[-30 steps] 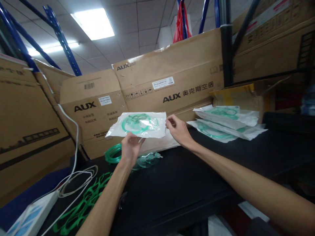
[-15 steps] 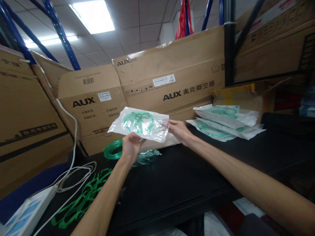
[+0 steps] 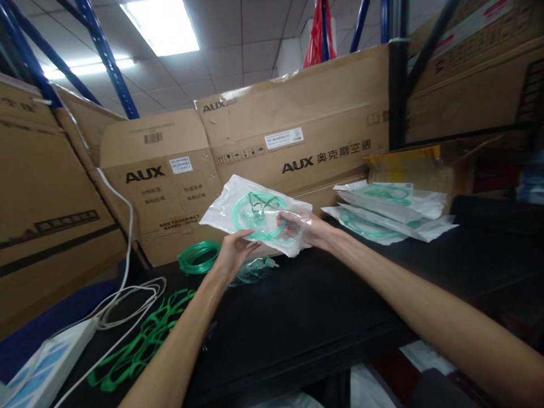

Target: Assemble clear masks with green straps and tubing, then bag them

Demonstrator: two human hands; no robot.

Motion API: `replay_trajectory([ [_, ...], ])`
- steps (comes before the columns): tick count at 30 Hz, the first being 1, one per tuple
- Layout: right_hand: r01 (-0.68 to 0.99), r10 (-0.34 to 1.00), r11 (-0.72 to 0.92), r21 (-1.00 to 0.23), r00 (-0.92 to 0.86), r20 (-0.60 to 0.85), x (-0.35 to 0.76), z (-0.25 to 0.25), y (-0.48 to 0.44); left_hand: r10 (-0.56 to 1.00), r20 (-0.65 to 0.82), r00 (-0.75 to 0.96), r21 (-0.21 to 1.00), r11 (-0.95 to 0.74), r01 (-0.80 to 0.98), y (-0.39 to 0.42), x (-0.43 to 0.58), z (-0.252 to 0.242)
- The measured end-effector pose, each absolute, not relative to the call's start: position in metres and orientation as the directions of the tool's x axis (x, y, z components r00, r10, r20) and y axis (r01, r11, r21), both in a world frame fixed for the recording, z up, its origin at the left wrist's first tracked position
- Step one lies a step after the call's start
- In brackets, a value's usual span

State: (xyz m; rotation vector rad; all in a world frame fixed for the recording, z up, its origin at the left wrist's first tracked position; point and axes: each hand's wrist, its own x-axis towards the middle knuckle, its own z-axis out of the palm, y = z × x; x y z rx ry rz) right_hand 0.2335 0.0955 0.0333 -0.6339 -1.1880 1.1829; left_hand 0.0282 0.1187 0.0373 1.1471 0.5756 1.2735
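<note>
Ahead of me, above the table, a clear plastic bag (image 3: 221,207) holds a coil of green tubing (image 3: 236,218) with a green strap (image 3: 260,199), apparently an oxygen mask set. My left hand (image 3: 236,252) grips the bag's lower edge, thumb on top. At the bag's right end, my right hand (image 3: 293,226) shows through the film, seemingly inside the opening, its fingers curled at the right side of the coil. Beneath the bag lie a loose green tubing coil (image 3: 199,258) and a clear mask (image 3: 257,271), partly hidden by my left hand and the bag.
Several bagged sets (image 3: 391,212) are stacked at right on the black table (image 3: 276,317). Green elastic straps (image 3: 140,345) lie at left by a white cable (image 3: 127,300) and power strip (image 3: 51,362). Cardboard boxes (image 3: 297,130) wall off the back.
The bag has moved right and tilted, its right end now lower. My right hand has gone from the bag's right edge to farther in, behind the film. My left hand has shifted slightly right.
</note>
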Motion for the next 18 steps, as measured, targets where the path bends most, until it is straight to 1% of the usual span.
replay_trajectory([
  [3,-0.301,0.926,0.351,-0.887,-0.026,0.376,0.236,0.038,0.093,0.926,0.231,0.3,0.897,-0.083,-0.434,0.118,0.03,0.041],
  [5,-0.259,0.924,0.368,-0.893,-0.005,0.382,0.239,0.042,0.09,0.926,0.237,0.293,0.894,-0.09,-0.439,0.119,0.031,0.041],
  [9,-0.16,0.923,0.383,-0.91,0.041,0.381,0.247,0.048,0.084,0.947,0.23,0.224,0.89,-0.111,-0.442,0.126,0.033,0.038],
  [12,-0.102,0.932,0.361,-0.927,0.062,0.356,0.251,0.051,0.082,0.959,0.223,0.175,0.887,-0.124,-0.446,0.13,0.031,0.035],
  [16,-0.08,0.952,0.305,-0.949,0.063,0.301,0.257,0.054,0.082,0.971,0.221,0.086,0.868,-0.156,-0.471,0.138,0.024,0.034],
  [18,-0.093,0.952,0.297,-0.95,0.099,0.288,0.262,0.057,0.081,0.976,0.215,0.035,0.86,-0.172,-0.48,0.142,0.019,0.035],
])
